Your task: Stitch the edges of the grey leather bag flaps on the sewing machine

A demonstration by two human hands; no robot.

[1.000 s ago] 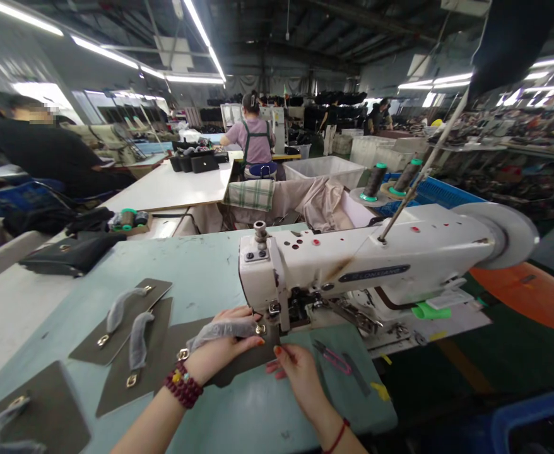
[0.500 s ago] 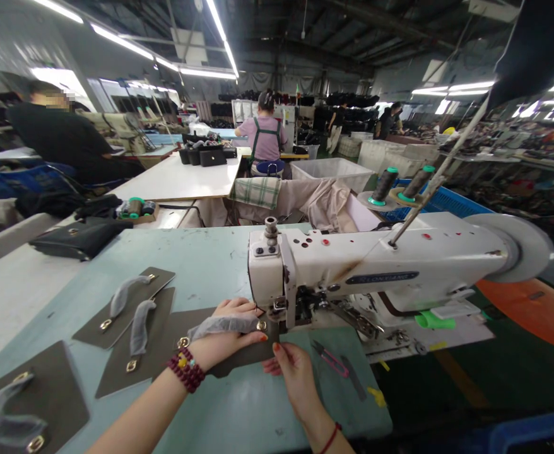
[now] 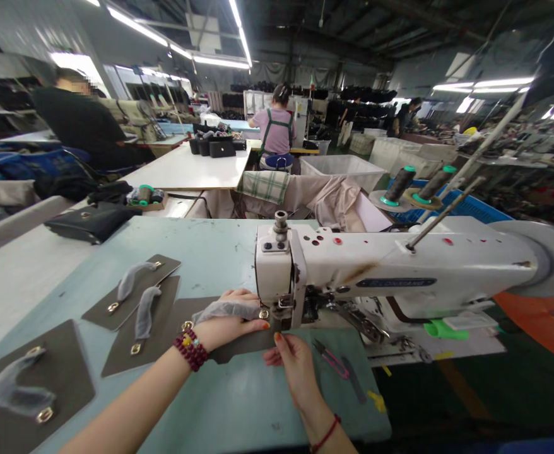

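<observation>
A dark grey-brown bag panel (image 3: 243,350) lies flat on the table, its right end under the head of a white sewing machine (image 3: 362,255). Across the panel runs a handle (image 3: 227,309) wrapped in translucent film, with gold fittings at its ends. My left hand (image 3: 227,333) rests flat on the panel, thumb stretched in front of the handle and fingers beyond it. At the near right edge, my right hand (image 3: 294,362) pinches the panel between thumb and fingers. The needle and stitch line are too small to make out.
Pink-handled thread snips (image 3: 332,360) lie right of my right hand, beside a dark strip (image 3: 353,379). Several similar panels with wrapped handles, one a front-left panel (image 3: 71,372), lie leftward. A black bag (image 3: 90,221) sits farther back. Thread cones (image 3: 400,186) stand behind the machine.
The view has turned slightly, so the machine and table appear farther right. Both hands keep their places on the panel, with almost no visible movement.
</observation>
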